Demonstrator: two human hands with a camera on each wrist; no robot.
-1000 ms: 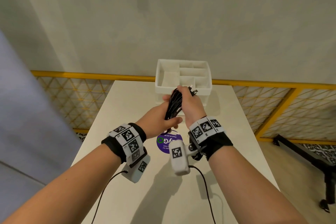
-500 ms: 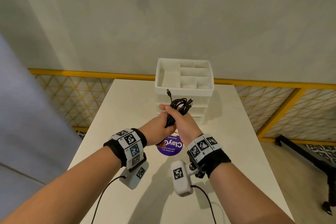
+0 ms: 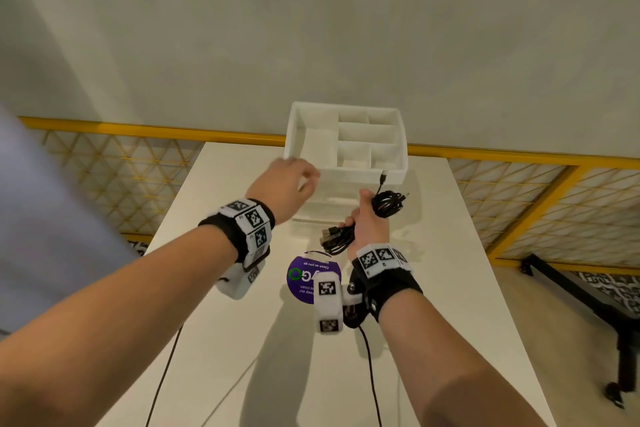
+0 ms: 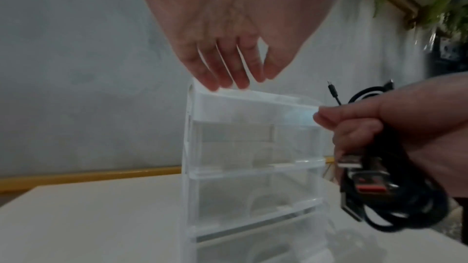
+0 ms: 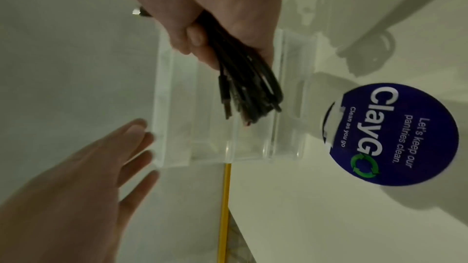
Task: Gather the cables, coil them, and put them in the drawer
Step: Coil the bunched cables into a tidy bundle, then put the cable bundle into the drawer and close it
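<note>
A bundle of coiled black cables [image 3: 349, 236] is gripped in my right hand [image 3: 369, 225], in front of the drawer unit's right side; loops and plugs stick out above and below the fist [image 4: 395, 193] [image 5: 243, 87]. The clear plastic drawer unit [image 3: 346, 170] stands at the table's far middle, with a divided open tray on top and its drawers closed. My left hand [image 3: 294, 180] is at the unit's top left corner, fingers extended and relaxed [image 4: 225, 73], fingertips at the rim and holding nothing [image 5: 131, 147].
A round purple sticker [image 3: 304, 277] lies on the white table [image 3: 242, 340] between my wrists. A yellow mesh railing [image 3: 104, 163] runs behind the table, with a plain wall beyond. Thin black leads from the wrist cameras trail toward me over the table.
My left hand let go of the cable bundle and moved up and left to the drawer unit's top corner. The right hand kept the bundle and shifted right.
</note>
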